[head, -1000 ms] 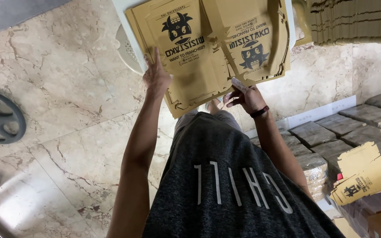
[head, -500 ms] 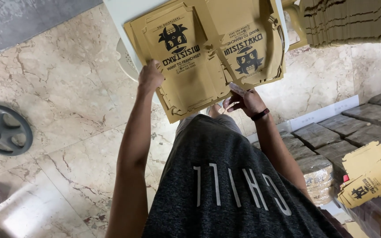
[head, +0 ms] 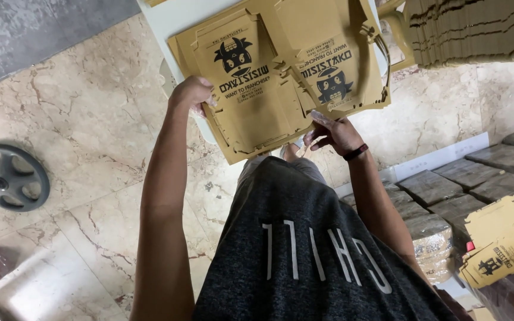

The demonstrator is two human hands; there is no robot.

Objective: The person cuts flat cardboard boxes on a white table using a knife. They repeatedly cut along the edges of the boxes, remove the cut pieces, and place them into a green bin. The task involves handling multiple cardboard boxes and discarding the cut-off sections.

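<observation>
Left fingers (head: 200, 106) curled on blank (head: 251, 83) edge at 9 o'clock; right fingers (head: 316, 128) pinching its lower flap at 5. Blank still flat on white surface (head: 168, 18), no folds made yet. More blanks (head: 471, 30) stacked at 2.

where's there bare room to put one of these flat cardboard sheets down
Free: the marble floor between the dark round wheel and the left hand. Crowded: the white table, covered by the flat box blank both hands hold, right hand at its lower edge; the wrapped bundles and the cardboard stack fill the right side.
</observation>
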